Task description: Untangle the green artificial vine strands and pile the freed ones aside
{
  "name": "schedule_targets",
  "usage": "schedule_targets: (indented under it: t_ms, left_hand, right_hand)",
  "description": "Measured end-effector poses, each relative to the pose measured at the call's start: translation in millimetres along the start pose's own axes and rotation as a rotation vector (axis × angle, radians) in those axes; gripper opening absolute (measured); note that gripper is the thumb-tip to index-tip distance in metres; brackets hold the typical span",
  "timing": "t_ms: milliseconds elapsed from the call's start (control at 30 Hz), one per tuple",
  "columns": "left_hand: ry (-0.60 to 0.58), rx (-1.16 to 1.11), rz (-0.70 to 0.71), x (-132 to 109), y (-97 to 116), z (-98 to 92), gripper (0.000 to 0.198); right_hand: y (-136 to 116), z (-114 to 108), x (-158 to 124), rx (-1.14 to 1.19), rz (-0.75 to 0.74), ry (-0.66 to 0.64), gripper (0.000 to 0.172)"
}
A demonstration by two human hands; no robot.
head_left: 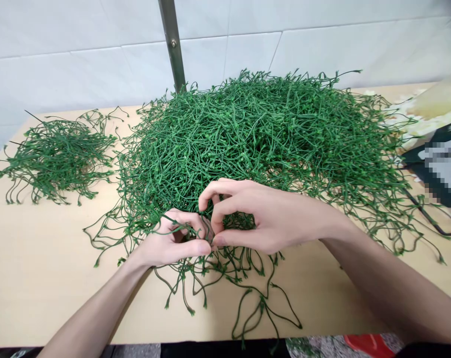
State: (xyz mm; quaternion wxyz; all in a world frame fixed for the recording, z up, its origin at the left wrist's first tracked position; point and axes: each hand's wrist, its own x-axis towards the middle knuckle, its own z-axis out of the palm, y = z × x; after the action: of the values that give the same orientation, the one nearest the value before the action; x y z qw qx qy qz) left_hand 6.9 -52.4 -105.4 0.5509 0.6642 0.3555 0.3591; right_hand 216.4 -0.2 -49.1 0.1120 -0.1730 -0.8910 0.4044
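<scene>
A big heap of green plastic plant stems (263,134) fills the middle of the pale wooden table (42,278). My left hand (173,241) and my right hand (255,216) meet at the heap's front edge, fingertips together. Both are closed in a pinch on thin green stems (225,268) whose ends hang loose toward the table's front edge. A smaller pile of the same green stems (57,156) lies apart at the far left.
A grey metal post (172,44) rises behind the heap against a white tiled wall. At the right edge sit a dark box (441,169) and pale plastic-wrapped material (426,112). Something red (367,344) shows below the table's front edge.
</scene>
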Motion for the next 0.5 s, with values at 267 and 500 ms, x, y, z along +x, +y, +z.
schedule_targets:
  t_ms: [267,500]
  left_hand:
    - [0.101,0.139,-0.043,-3.5,-5.0,-1.5,0.029]
    - [0.112,0.097,-0.049,-4.4,-8.8,-0.7,0.027]
  right_hand:
    - [0.3,0.3,2.3,0.041,0.001,-0.086,0.006]
    - [4.8,2.2,4.3,0.067,0.017,-0.036,0.008]
